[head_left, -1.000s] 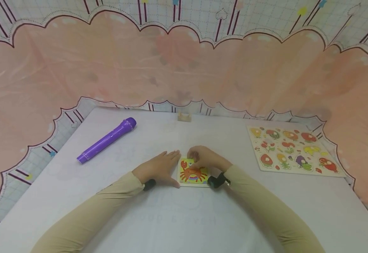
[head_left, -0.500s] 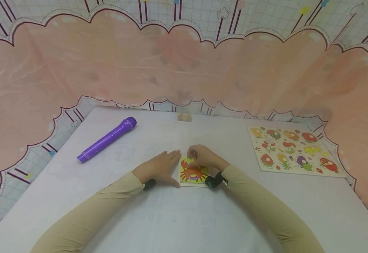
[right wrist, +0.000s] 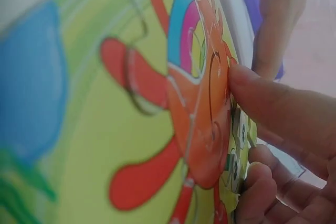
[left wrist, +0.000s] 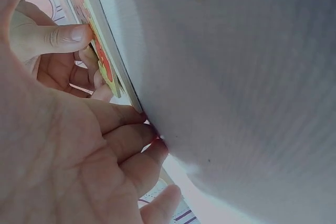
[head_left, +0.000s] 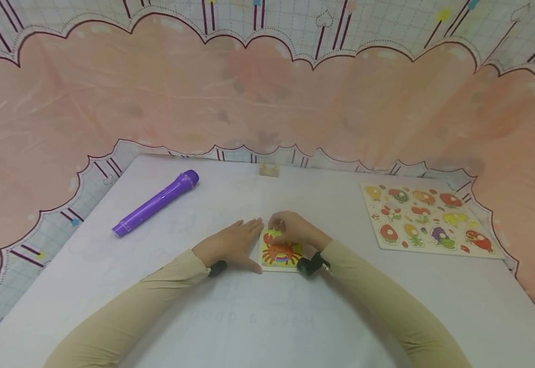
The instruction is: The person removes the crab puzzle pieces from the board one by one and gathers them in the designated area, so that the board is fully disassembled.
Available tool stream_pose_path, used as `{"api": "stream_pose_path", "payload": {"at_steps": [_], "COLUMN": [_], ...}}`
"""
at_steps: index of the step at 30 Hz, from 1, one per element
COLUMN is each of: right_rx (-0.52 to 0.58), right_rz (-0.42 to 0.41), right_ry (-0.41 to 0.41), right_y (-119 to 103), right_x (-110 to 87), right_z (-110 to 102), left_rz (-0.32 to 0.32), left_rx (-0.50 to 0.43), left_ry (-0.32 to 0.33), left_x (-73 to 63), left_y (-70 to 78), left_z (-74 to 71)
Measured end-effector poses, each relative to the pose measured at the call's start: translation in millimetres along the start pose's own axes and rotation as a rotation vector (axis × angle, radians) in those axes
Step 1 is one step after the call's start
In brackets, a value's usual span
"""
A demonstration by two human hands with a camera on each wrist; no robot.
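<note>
Peach backdrop [head_left: 267, 102] w/ scalloped edging, beyond both hands & round sides of white table [head_left: 239, 337]. Faint lettering on tabletop, on near side of hands.

L. hand [head_left: 232, 244]: palm down, fingers straight & pointing fwd, thumb out to R.; wide, gripping nothing. Set against L. edge of crab puzzle [head_left: 280, 254], fingertips down at table in L. wrist view. Forearm in from lower L., tan sleeve [head_left: 147, 296] to wrist; black wrist cam. [head_left: 217, 268] just under.

R. hand [head_left: 298, 227]: arched over puzzle's far part, wrist bent inward, fingers curled. Narrow: pinching puzzle piece [left wrist: 106, 69], red & yellow, betw. thumb on top & fingers underneath, tilted vs. board. Rest of crab face-up below palm, betw. the two hands. Forearm in from lower R., same tan sleeve; second black cam. near puzzle's R. edge.

Elsewhere: purple mic [head_left: 156, 203] fwd & L. of L. hand, lying diag.; small wooden block [head_left: 269, 170] well beyond both, approx. centre; fruit/veg board [head_left: 405, 215] well R. of R. hand, flat.
</note>
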State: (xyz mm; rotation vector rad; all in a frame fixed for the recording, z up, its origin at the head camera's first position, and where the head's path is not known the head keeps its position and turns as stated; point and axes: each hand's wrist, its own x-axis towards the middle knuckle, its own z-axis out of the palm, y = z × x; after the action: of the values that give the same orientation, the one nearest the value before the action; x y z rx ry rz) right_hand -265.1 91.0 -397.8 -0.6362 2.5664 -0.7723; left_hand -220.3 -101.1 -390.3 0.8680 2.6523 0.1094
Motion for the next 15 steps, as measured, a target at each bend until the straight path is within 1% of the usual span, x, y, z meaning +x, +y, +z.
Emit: {"api": "stream_pose_path", "payload": {"at_steps": [8, 15], "right_rx": [0.065, 0.071], "right_rz": [-0.031, -0.014], "right_ry": [0.014, 0.014], "right_y": [2.1, 4.5], "right_x": [-1.1, -2.0], "right_z": [0.2, -0.9], "left_rz": [-0.002, 0.002], "left_rx": [-0.002, -0.004], "left_ry": [-0.014, -0.012], "left_x": [0.7, 2.5], "left_y": [-2.0, -2.6], "left_z": [2.4, 2.4]}}
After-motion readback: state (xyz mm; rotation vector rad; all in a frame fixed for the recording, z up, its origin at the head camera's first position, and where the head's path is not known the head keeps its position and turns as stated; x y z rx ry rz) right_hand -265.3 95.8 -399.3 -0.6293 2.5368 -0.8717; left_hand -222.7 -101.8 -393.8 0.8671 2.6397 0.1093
